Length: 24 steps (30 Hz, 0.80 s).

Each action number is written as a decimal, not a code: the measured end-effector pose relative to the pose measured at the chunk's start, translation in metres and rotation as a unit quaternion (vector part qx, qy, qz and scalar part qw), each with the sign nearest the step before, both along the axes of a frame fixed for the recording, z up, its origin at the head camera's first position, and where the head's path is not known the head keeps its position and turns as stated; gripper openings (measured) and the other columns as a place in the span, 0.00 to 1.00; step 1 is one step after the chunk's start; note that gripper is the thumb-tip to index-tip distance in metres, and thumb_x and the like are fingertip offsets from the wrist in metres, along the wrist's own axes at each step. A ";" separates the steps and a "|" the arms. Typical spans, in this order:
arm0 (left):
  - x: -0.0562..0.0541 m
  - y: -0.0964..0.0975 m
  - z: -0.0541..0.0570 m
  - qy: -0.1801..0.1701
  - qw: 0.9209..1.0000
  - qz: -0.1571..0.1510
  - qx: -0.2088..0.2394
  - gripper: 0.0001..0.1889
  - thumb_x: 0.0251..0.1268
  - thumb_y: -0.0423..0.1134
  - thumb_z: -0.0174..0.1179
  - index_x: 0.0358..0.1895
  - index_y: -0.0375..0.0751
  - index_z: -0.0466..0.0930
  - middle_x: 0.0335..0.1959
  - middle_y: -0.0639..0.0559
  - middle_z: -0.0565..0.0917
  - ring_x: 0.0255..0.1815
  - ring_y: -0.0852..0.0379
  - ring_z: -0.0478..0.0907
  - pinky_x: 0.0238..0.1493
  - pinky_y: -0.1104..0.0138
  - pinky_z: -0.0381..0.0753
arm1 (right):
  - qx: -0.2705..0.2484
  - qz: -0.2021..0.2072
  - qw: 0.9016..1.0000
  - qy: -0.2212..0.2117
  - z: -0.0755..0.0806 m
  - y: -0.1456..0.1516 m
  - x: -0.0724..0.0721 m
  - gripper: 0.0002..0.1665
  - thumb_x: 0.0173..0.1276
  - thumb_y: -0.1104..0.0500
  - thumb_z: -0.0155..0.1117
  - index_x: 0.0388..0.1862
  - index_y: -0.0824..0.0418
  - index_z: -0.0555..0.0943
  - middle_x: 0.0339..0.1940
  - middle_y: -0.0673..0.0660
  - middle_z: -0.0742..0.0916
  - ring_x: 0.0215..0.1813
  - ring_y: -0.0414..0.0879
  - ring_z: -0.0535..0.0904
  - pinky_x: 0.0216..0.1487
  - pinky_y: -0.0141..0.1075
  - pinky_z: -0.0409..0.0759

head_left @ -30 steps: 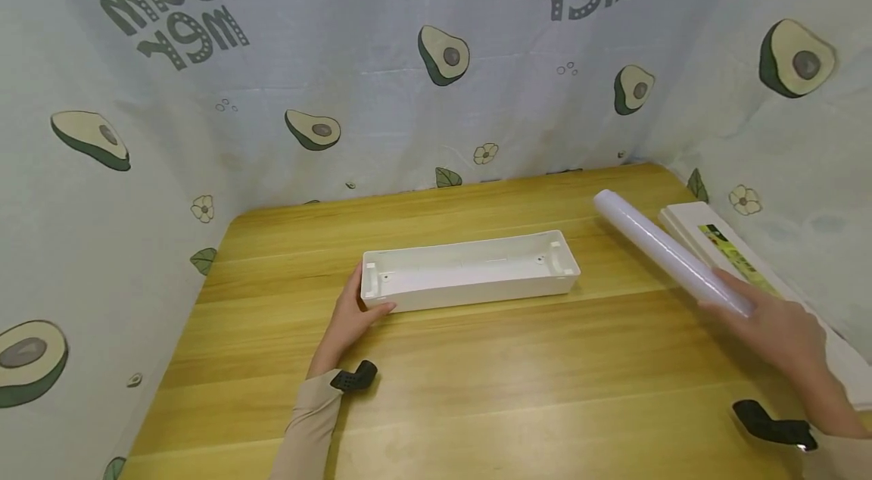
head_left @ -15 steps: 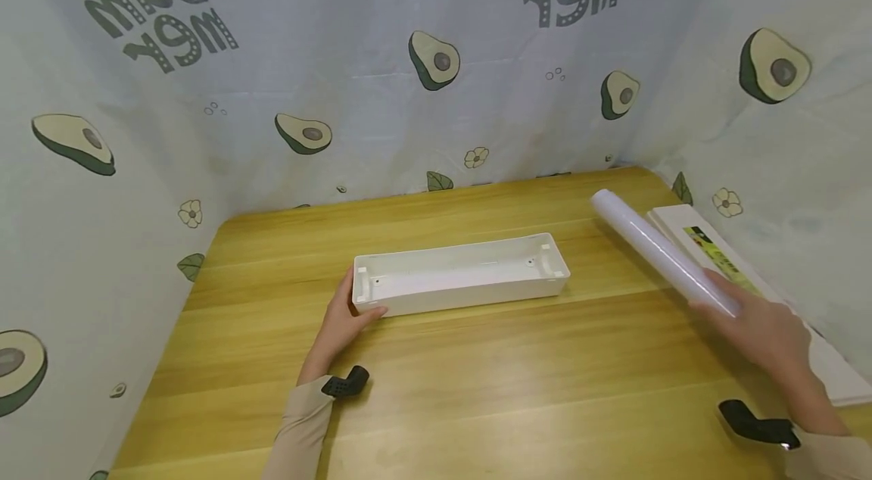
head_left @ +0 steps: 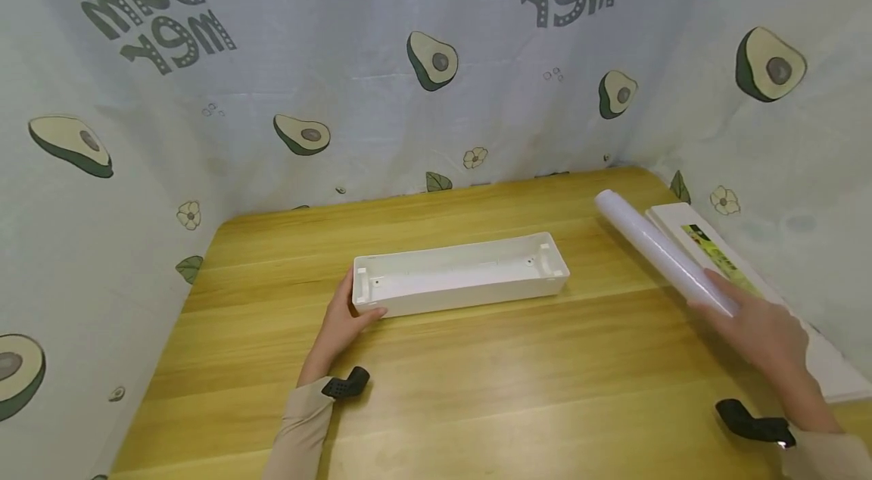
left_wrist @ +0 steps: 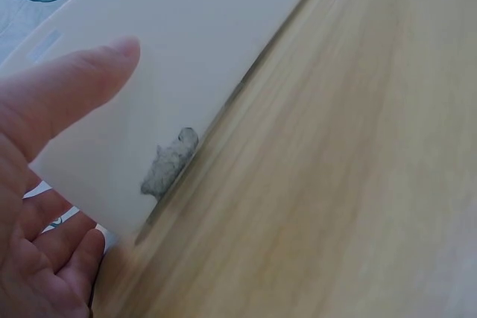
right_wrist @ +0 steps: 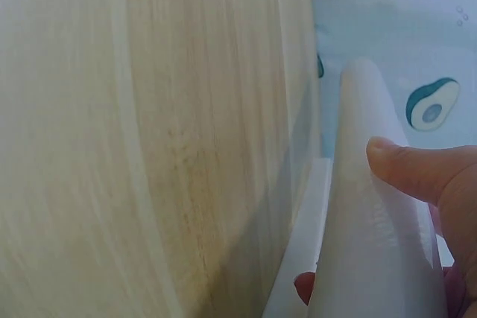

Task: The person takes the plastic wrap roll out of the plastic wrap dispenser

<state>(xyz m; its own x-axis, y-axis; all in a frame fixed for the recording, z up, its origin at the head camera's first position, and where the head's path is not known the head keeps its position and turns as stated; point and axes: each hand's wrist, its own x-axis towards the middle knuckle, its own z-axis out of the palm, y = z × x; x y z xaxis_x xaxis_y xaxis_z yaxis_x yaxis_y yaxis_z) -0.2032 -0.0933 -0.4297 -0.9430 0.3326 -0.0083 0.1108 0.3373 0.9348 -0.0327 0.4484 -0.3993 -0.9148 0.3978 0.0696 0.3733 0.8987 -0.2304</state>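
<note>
A long white plastic box (head_left: 463, 297), its top uncovered, lies across the middle of the wooden table. My left hand (head_left: 342, 321) grips its left end, thumb on the front wall and fingers round behind the corner. In the left wrist view, a grey smudge (left_wrist: 171, 163) marks the box's wall (left_wrist: 194, 57) below the thumb. At the right, my right hand (head_left: 759, 328) holds a roll of clear plastic film (head_left: 657, 245) by its near end. Its far end points away and left. The right wrist view shows the thumb lying along the film roll (right_wrist: 376, 236).
Beyond the film roll, a flat white piece (head_left: 688, 216) with a green and yellow label (head_left: 720, 257) lies along the table's right side. A curtain printed with avocados (head_left: 381, 86) hangs behind and on both sides of the table (head_left: 477, 389).
The head view has turned a little, so everything sits slightly further left. The film roll's far end has shifted slightly right against the labelled piece. Both hands keep their hold.
</note>
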 end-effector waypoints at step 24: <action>-0.014 -0.006 -0.036 0.077 0.997 -0.008 0.019 0.52 0.52 0.44 0.70 0.76 0.48 0.43 0.73 0.39 0.57 0.70 0.40 0.59 0.68 0.47 0.62 | -0.007 -0.038 0.999 -0.035 -0.005 0.000 0.004 0.49 0.64 0.32 0.50 0.73 0.60 0.55 0.52 0.83 0.71 0.31 0.67 0.73 0.22 0.44 0.63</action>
<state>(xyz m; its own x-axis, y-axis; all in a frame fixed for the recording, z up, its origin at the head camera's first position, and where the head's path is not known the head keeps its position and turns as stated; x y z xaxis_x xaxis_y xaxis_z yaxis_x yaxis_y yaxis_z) -0.2167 -0.0992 -0.4660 -0.9270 0.3443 0.1490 0.2589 0.2997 0.9182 -0.0285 0.4483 -0.4039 -0.8839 0.4676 0.0005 0.4568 0.8637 -0.2129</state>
